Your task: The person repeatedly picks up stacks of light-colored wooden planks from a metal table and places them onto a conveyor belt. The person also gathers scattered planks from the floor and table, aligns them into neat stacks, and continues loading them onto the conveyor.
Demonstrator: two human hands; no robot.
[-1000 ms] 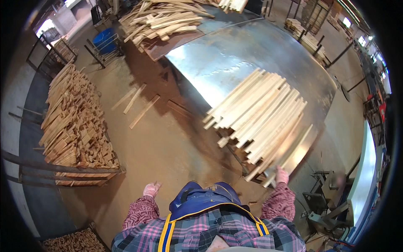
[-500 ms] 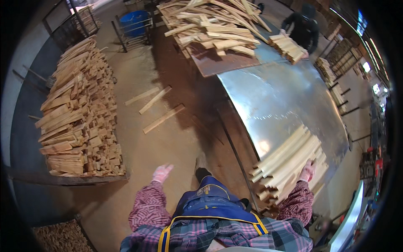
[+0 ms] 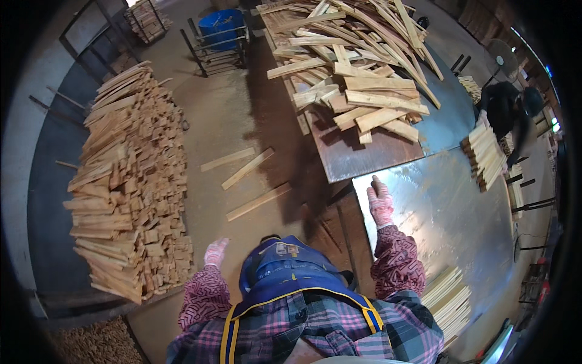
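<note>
My right hand [image 3: 380, 203], in a pinkish-white glove, reaches forward over the near corner of the shiny metal table [image 3: 424, 209]. Its fingers are stretched out and hold nothing. Ahead of it lies a messy heap of wooden slats [image 3: 379, 100] on a brownish board [image 3: 370, 159]. My left hand [image 3: 216, 252], gloved alike, hangs above the floor at my left side, fingers extended and holding nothing. Beside my right elbow, a row of pale wooden slats [image 3: 447, 300] lies on the metal table, partly hidden by my arm.
A long stack of wooden pieces [image 3: 133, 182] fills the left side. Several loose slats [image 3: 257, 202] lie on the floor ahead. A blue barrel [image 3: 222, 29] stands behind a metal rack. Across the table, a person in dark clothes [image 3: 506, 112] handles a bundle of slats [image 3: 485, 155].
My right hand has left the row of slats and moved forward to the table's corner. My view has shifted toward the heap. The other person's bundle has moved right and nearer.
</note>
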